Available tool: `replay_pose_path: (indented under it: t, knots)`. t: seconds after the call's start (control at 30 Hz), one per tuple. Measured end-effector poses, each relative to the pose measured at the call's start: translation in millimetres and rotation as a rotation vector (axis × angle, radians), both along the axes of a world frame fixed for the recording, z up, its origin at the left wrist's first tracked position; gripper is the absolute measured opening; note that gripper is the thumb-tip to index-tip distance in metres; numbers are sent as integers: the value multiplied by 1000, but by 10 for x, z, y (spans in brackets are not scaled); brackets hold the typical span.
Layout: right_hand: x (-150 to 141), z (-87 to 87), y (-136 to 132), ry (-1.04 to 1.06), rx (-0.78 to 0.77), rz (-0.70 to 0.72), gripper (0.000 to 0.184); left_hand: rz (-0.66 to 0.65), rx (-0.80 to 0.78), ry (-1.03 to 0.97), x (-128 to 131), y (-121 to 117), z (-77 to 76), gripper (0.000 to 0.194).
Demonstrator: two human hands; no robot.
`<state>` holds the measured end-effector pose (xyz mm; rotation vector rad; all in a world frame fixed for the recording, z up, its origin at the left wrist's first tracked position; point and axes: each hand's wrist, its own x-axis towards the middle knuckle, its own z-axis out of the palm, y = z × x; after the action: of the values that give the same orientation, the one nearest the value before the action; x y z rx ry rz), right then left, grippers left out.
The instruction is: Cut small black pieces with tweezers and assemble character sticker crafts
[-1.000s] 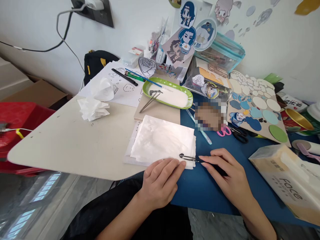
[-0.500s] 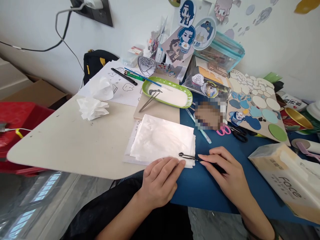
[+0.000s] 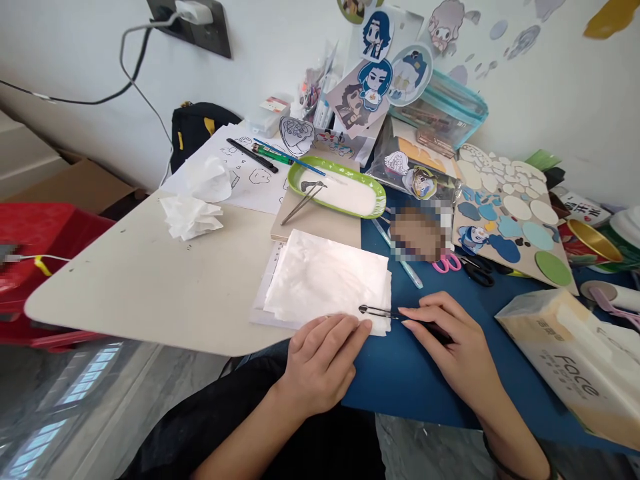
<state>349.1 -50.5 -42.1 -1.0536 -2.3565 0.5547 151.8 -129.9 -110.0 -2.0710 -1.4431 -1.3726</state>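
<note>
My right hand [image 3: 453, 350] pinches black tweezers [image 3: 383, 313] that lie low over the blue mat [image 3: 400, 380], their tip on the near right corner of a white tissue sheet [image 3: 327, 277]. My left hand [image 3: 323, 360] rests with its fingers bent, the fingertips pressing the sheet's near edge just left of the tweezers' tip. The sheet lies on a stack of paper at the front of the beige table [image 3: 140, 280].
A green tray [image 3: 340, 188] with a second pair of tweezers [image 3: 303, 200] stands behind the sheet. Crumpled tissues [image 3: 193, 217] lie to the left. Pink and black scissors [image 3: 463, 265], a card of coloured paper circles [image 3: 515, 213] and a tissue pack [image 3: 580, 360] crowd the right.
Only the view has shifted slightly; both hands and the tweezers stay where they were on the sheet's corner.
</note>
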Motion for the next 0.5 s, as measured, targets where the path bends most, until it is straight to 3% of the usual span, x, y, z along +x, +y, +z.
replay_pose_path:
  t: [0.5]
  knots:
    - [26,-14,-14,-3,-1,-21,16,13,-4,7,3,-7,18,39]
